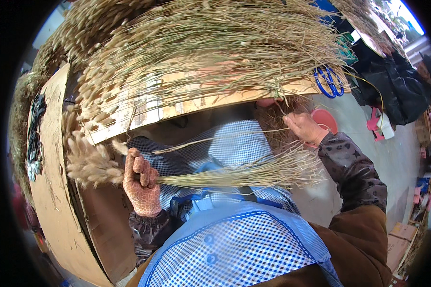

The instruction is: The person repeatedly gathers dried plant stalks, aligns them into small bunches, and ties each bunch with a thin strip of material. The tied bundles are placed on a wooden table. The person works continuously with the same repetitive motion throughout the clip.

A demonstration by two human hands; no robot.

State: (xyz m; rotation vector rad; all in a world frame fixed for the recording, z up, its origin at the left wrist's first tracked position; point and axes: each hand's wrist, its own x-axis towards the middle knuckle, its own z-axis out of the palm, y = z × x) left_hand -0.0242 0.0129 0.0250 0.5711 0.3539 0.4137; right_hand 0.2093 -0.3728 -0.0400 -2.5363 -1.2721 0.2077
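Note:
My left hand (142, 183), in a patterned glove, is closed around a bunch of dried bunny-tail grass (215, 179). The bunch's fluffy heads (93, 163) stick out to the left of the fist, and its thin stems fan out to the right over my lap. Bare, my right hand (303, 125) pinches the stem end of a single stalk (197, 140) between thumb and fingers. This stalk stretches across to the left hand, with a fluffy head (119, 147) at its left end beside the gloved fingertips.
A wooden board (179, 104) before me bears a thick layer of dried grass (230, 39). Blue-handled scissors (328, 81) lie at its right end. On the left stands a cardboard box (50, 150) with dark ties (36, 125) on it. A pink basin (324, 120) and a black plastic bag (395, 86) are to the right.

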